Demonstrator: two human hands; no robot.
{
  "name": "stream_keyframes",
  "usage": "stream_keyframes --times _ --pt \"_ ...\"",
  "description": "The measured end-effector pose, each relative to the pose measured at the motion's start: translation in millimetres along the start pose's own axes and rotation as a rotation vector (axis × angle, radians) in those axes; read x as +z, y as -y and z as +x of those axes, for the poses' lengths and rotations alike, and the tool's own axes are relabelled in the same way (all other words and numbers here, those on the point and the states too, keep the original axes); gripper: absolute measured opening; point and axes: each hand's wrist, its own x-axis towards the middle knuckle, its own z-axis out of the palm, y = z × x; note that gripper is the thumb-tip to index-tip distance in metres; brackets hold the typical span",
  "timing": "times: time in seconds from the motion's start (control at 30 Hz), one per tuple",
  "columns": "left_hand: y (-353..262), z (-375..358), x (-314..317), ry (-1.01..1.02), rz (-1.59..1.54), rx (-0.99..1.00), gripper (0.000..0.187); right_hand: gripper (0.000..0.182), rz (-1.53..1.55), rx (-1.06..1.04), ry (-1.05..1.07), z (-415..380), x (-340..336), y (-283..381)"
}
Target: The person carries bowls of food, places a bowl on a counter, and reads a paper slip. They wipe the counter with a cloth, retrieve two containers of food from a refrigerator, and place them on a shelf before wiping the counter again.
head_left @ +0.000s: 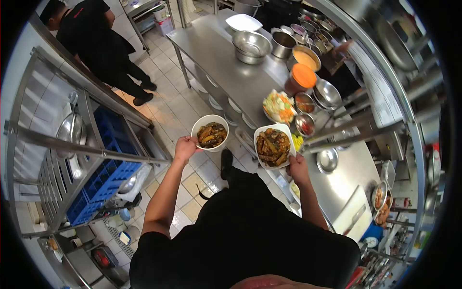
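My left hand point(186, 147) is closed on the rim of a round white bowl point(222, 144), which holds dark brown, glossy cooked food point(211, 134). In my right hand point(298, 168) is a squarish white dish point(285, 128) with similar brown pieces point(273, 147) in sauce, gripped at its lower right edge. Both vessels are held up in front of me, apart from each other, the round one over the tiled floor and the square one beside the steel counter point(219, 62).
A chopped vegetable heap point(279, 106), an orange-lidded container point(301, 79), metal bowls point(327, 160) and a cutting board with a knife point(352, 214) lie along the counter. A rack with blue crates point(103, 180) stands left. Another person point(91, 38) in black is at the upper left.
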Motion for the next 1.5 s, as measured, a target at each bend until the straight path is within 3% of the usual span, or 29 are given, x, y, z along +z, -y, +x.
stream_keyframes --times 0.23,0.33,0.67,0.83,1.0,1.13,1.23,1.5 --pt "-61 123 -95 -0.162 0.017 0.01 0.018 0.019 -0.248 -0.035 0.069 149 144 87" --pt "-99 156 -134 -0.272 0.016 -0.016 0.018 0.028 -0.42 -0.162 0.129 234 217 113" --pt "-138 342 -338 -0.562 -0.25 -0.05 0.024 0.025 -0.437 -0.167 0.319 455 496 229" --pt "-202 490 -439 -0.559 -0.083 0.014 0.024 0.023 -0.309 -0.213 0.272 555 619 286" --pt "-334 626 -485 -0.443 -0.112 0.023 0.02 0.017 -0.189 -0.145 0.178 649 694 325" --pt "-404 738 -501 -0.351 -0.263 0.072 0.022 0.02 -0.08 -0.127 0.082 722 737 359" --pt "-438 821 -513 -0.288 -0.339 0.1 0.023 0.02 -0.167 -0.153 0.046 790 755 378" --pt "-540 992 -578 -0.351 -0.357 0.009 0.024 0.02 -0.009 -0.179 0.09 970 858 448"
